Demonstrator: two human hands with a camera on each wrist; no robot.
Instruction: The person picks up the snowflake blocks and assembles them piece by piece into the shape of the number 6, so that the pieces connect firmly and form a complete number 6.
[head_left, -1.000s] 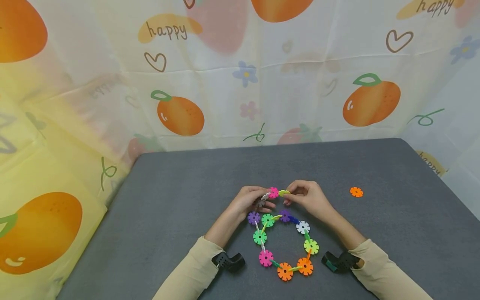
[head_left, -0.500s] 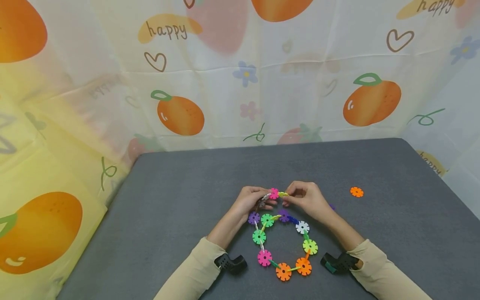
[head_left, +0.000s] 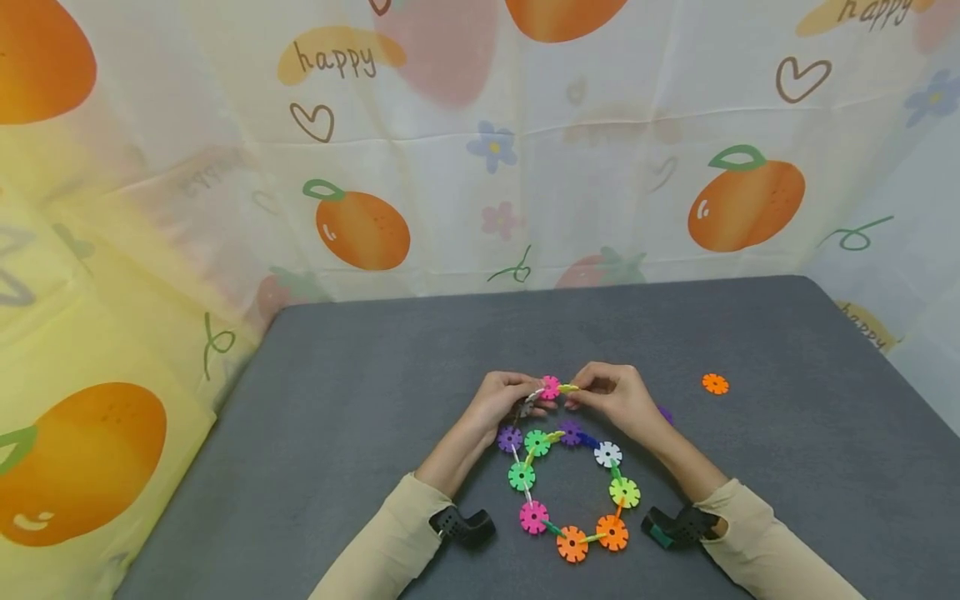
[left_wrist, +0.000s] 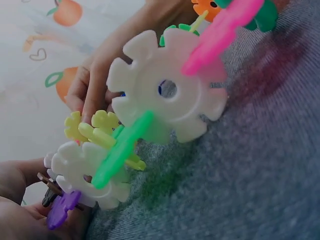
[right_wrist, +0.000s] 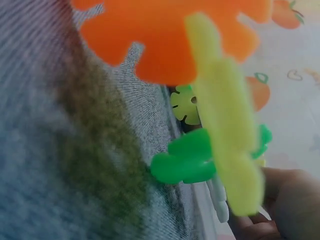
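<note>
A chain of slotted plastic snowflake discs in many colours runs between the hands and loops round on the table. In the head view the left hand (head_left: 498, 402) holds its upper end near grey and white discs, fingers partly hidden. Beside it sits a pink disc (head_left: 550, 387), joined to a yellow disc (head_left: 567, 388) seen edge-on. The right hand (head_left: 613, 396) pinches that yellow disc between thumb and finger. Below the left hand hangs a purple disc (head_left: 510, 439). The left wrist view shows a large white disc (left_wrist: 150, 95) and a green disc (left_wrist: 122, 150) up close.
On the grey table (head_left: 375, 375) a loose orange disc (head_left: 715, 383) lies to the right. Another purple disc (head_left: 665, 414) shows partly behind the right forearm. The ring's near side has an orange disc (head_left: 572, 544). Both wrists wear black cameras (head_left: 462, 528). A fruit-print cloth hangs behind.
Both hands stay almost in place, holding the pink and yellow end. The purple disc by the right forearm has come into sight since the first frame. The ring has shifted very slightly.
</note>
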